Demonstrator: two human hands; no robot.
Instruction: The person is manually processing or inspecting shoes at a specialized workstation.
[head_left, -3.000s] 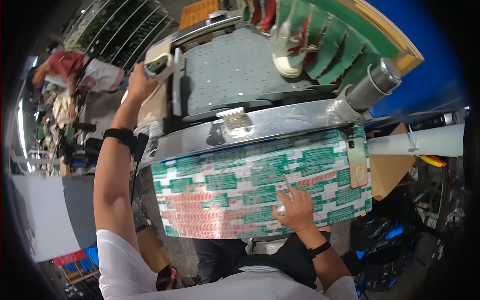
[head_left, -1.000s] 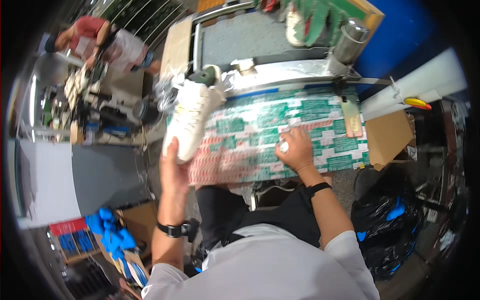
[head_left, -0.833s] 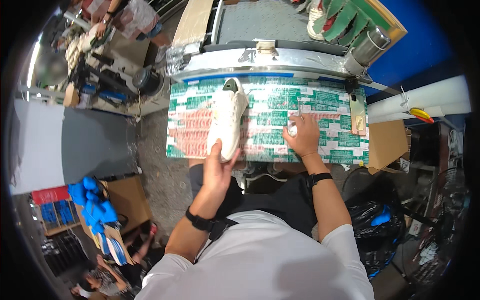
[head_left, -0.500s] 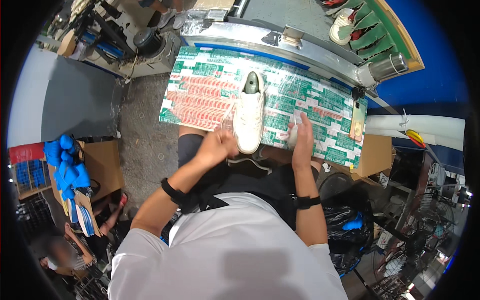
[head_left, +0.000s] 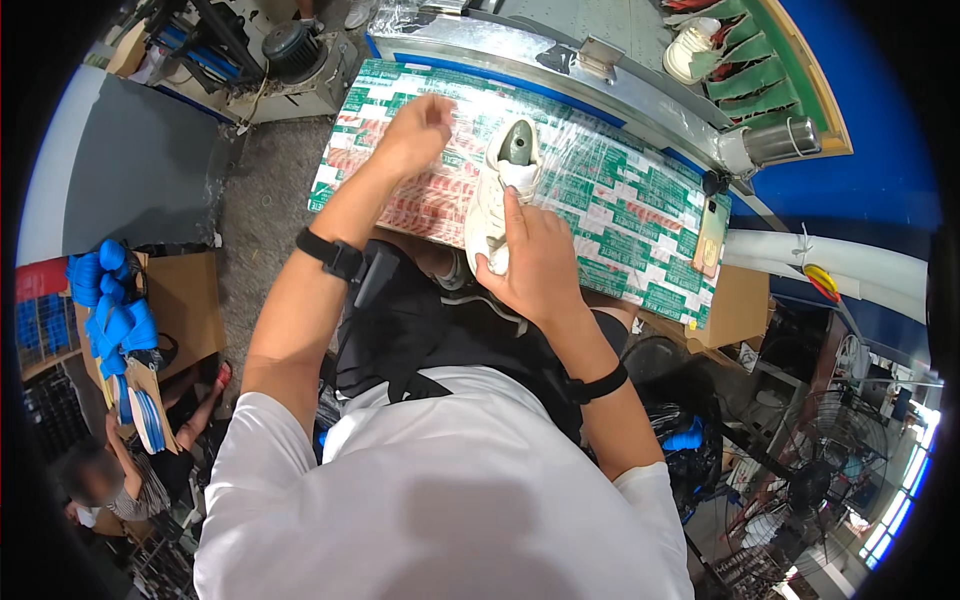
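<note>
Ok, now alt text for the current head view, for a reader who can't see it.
A person's right hand touches a white shoe with a green form in its opening, on a table patterned in green, white and red. The left hand is off the shoe, over the table's left part; a phone lies near the right edge.

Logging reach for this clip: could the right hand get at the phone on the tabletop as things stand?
Probably yes: only flat, patterned tabletop seems to lie between the right hand and the phone, though it would likely have to leave the white shoe first.
</note>
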